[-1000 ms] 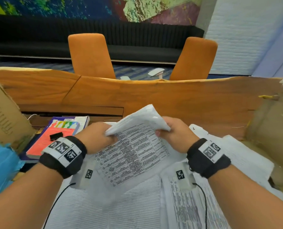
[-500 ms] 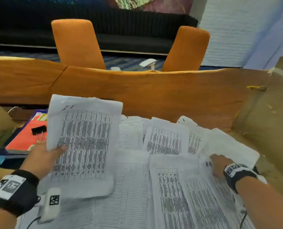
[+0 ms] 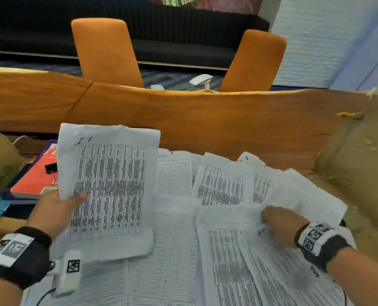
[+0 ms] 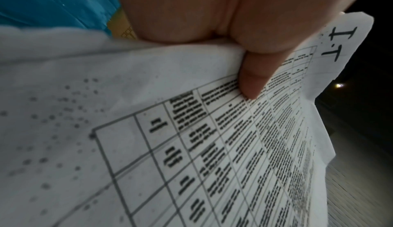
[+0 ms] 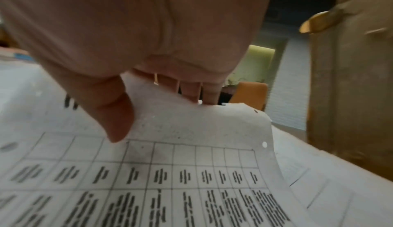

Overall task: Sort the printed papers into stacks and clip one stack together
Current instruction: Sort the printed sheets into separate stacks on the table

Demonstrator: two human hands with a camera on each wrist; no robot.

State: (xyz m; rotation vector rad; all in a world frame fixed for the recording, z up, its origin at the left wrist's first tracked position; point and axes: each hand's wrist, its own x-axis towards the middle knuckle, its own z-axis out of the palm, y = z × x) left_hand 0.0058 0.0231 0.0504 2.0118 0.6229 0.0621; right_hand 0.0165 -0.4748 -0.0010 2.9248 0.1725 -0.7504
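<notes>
A crumpled white printed sheet with a ruled table and handwritten "I-T" heading [image 3: 108, 191] is held upright above the left side of the spread, clamped at its left edge by the left hand [image 3: 55, 208], thumb on the printed face. The right hand [image 3: 280, 226], well apart, pinches the curled top edge of a second tabled sheet with a punched hole [image 5: 191, 171] at the right. Loose white printed papers [image 3: 174, 250] overlap flat across the wooden surface [image 3: 205, 120]. A black binder clip [image 3: 51, 168] lies on a red-covered book [image 3: 34, 180], left of the held sheet.
</notes>
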